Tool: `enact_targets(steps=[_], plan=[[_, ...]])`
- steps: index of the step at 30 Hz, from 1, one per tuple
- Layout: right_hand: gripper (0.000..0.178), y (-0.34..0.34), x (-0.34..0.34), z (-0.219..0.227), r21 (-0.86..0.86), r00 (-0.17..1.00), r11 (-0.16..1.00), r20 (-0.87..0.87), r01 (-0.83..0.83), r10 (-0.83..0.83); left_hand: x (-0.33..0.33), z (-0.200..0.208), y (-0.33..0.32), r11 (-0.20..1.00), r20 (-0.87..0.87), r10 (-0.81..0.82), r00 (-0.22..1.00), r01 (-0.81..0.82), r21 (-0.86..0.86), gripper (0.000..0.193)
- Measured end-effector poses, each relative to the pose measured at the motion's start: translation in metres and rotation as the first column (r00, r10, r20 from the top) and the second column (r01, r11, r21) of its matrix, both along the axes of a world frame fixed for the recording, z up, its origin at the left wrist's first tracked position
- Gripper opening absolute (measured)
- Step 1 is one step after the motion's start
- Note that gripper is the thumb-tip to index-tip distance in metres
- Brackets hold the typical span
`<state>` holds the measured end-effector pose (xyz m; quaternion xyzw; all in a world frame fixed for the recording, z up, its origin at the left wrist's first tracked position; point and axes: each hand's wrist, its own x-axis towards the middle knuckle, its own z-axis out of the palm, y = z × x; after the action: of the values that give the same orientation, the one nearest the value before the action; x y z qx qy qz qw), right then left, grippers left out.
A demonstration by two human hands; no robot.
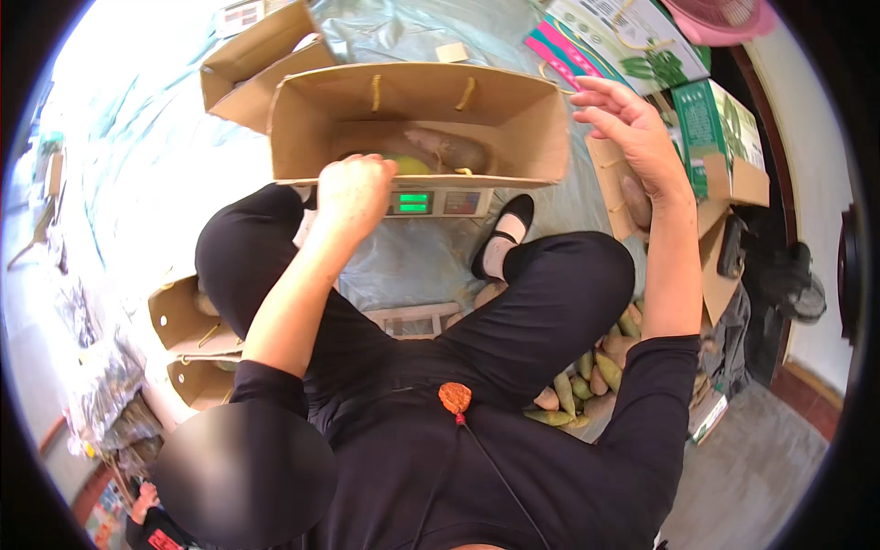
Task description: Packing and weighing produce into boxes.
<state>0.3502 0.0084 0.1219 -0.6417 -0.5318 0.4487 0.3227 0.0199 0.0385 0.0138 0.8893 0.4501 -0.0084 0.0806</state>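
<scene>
An open-topped cardboard gift box [321, 124] with rope handles rests on a digital scale [449, 203] in front of me, the scale's green display lit. Inside lie a long pinkish-brown root vegetable [449, 148] and a yellow-green piece of produce [411, 165], partly hidden by the near wall. My left hand [353, 197] is closed over the near rim of the box, left of its middle, with the fingertips hidden. Off the box's right end, my right hand [632, 128] is raised with its fingers apart, holding nothing.
Another open carton [261, 69] stands behind at the left, and a further one [612, 188] with produce at the right. Green-and-white boxes [715, 137] are stacked far right. Green and pinkish produce [587, 385] lies by my right knee. Small cartons [188, 316] sit left.
</scene>
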Motion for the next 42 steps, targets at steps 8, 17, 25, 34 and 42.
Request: enact_targets(steps=[8,17,25,34,42], plan=[[0.032,-0.136,0.096,-0.166,0.049,0.855,0.866,0.141,0.498,-0.500,0.000,0.017,-0.001,0.995,-0.005,0.089,0.996,-0.089,-0.044,0.013],[0.032,-0.364,0.062,-0.345,-0.386,0.757,0.657,0.426,0.647,-0.495,0.009,0.008,0.001,0.995,-0.038,0.085,0.996,-0.087,-0.056,0.017],[0.036,-0.443,0.096,-0.363,-0.377,0.605,0.487,0.619,0.788,-0.500,0.004,0.011,0.001,0.990,-0.046,0.124,0.991,-0.127,-0.064,0.018],[0.076,-0.421,0.147,-0.348,-0.397,0.517,0.347,0.757,0.850,-0.400,0.000,0.015,-0.003,0.986,-0.030,0.151,0.988,-0.153,-0.070,0.016],[0.103,-0.446,0.144,-0.365,-0.376,0.530,0.478,0.812,0.794,-0.243,0.011,-0.001,-0.001,0.984,0.002,0.130,0.992,-0.128,-0.125,0.016]])
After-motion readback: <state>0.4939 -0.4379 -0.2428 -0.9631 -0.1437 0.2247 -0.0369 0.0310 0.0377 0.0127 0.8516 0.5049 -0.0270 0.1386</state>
